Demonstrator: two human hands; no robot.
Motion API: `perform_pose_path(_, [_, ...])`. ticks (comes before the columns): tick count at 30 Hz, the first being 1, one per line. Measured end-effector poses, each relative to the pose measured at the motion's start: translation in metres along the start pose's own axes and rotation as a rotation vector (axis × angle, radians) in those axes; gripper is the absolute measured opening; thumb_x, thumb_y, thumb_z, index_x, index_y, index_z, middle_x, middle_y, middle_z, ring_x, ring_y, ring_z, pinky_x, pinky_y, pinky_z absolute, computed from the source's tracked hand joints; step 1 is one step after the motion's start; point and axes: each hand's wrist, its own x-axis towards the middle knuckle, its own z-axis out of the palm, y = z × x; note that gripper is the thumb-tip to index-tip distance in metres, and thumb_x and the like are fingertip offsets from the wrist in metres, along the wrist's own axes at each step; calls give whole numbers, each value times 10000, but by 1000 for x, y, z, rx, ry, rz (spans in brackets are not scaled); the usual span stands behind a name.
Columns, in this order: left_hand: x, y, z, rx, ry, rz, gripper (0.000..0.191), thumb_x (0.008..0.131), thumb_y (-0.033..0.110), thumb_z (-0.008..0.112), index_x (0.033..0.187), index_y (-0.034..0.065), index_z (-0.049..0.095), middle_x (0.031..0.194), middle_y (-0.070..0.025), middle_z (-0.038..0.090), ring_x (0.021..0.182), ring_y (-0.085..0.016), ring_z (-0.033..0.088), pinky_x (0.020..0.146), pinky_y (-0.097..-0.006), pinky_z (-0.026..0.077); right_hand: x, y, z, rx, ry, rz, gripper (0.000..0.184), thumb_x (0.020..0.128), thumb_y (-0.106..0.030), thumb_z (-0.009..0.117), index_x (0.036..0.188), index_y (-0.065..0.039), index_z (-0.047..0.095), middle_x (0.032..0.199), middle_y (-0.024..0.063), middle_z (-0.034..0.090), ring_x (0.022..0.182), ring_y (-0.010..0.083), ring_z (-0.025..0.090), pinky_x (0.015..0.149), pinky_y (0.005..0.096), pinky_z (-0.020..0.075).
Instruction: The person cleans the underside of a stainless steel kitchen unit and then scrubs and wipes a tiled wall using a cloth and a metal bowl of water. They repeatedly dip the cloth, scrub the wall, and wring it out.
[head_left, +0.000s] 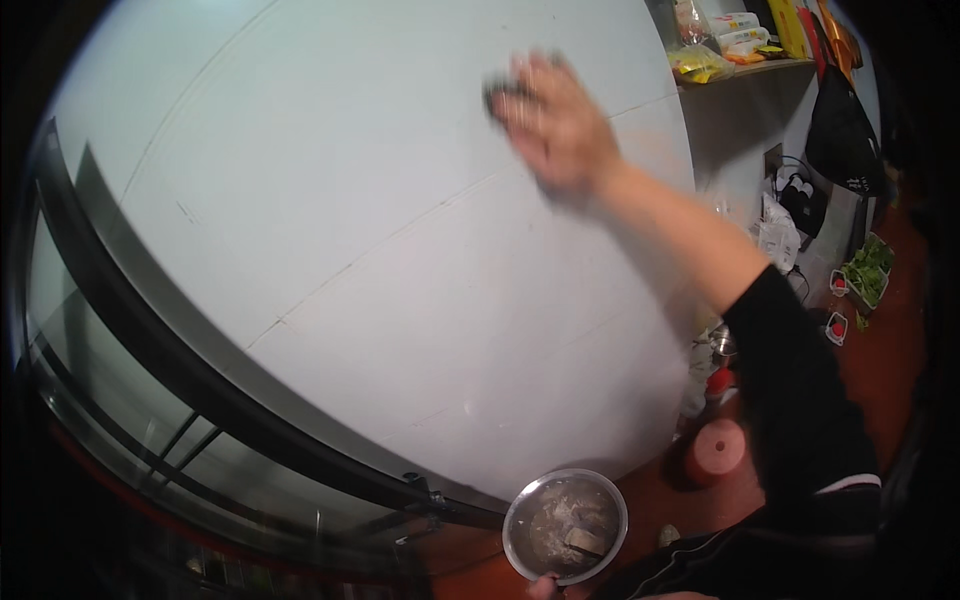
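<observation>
My right hand (559, 124) is raised against the white wall (360, 247), blurred by motion. Its fingers hold a small dark object (498, 99), too smeared to name; whether it touches the wall I cannot tell. Low in the view, my left hand (544, 587) grips the near rim of a round metal bowl (511, 525). Cloudy greyish liquid with pale bits fills part of the bowl, and a tan block with a dark edge (585, 541) lies in it. Only a few fingers of the left hand show.
A dark metal-framed glass piece (187, 375) runs along the left. Right of the wall are a shelf (750, 71) of packets, a hanging black bag (844, 139) and a container of leafy greens (868, 270). A pink stool (718, 448) stands on the reddish floor (652, 495).
</observation>
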Motion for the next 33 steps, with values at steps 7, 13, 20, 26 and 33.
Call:
perform_pose_path(7, [-2, 3, 3, -27, -3, 24, 295, 679, -65, 621, 974, -66, 610, 789, -130, 623, 612, -245, 607, 500, -372, 461, -288, -99, -66, 535, -768, -318, 374, 924, -124, 510, 1271, -209, 621, 1523, 108, 431, 1418, 271, 400, 1147, 530, 332])
perform_pose_path(13, [-14, 1, -1, -59, 11, 36, 317, 680, -69, 616, 997, -74, 614, 825, -140, 635, 643, -252, 621, 517, -376, 474, -220, 15, -68, -32, -241, 186, 462, 712, -140, 746, 1169, -163, 678, 1413, 174, 504, 1312, 372, 495, 1111, 537, 367])
perform_pose_path(20, [-15, -3, -2, -38, 8, -25, 521, 704, -131, 570, 1222, -104, 534, 1053, -176, 629, 867, -314, 647, 688, -447, 536, -387, -81, -100, 389, -798, 141, 223, 833, -111, 653, 1032, -197, 707, 1293, 63, 627, 1229, 250, 570, 1041, 503, 424])
perform_pose_path(26, [-29, -6, -1, -69, -27, 16, 508, 712, -112, 582, 1217, -101, 532, 1079, -184, 621, 896, -285, 645, 694, -394, 548, -324, -76, -68, 237, -372, -134, 259, 851, -137, 640, 1084, -232, 701, 1336, 43, 603, 1259, 249, 549, 1031, 456, 413])
perform_pose_path(33, [-37, -18, 14, -141, 107, 1, 201, 706, -113, 604, 902, -68, 610, 738, -94, 606, 581, -211, 580, 499, -333, 435, -225, -124, -22, 191, -344, -59, 267, 872, -132, 626, 1125, -195, 683, 1383, 73, 557, 1292, 287, 522, 977, 470, 465])
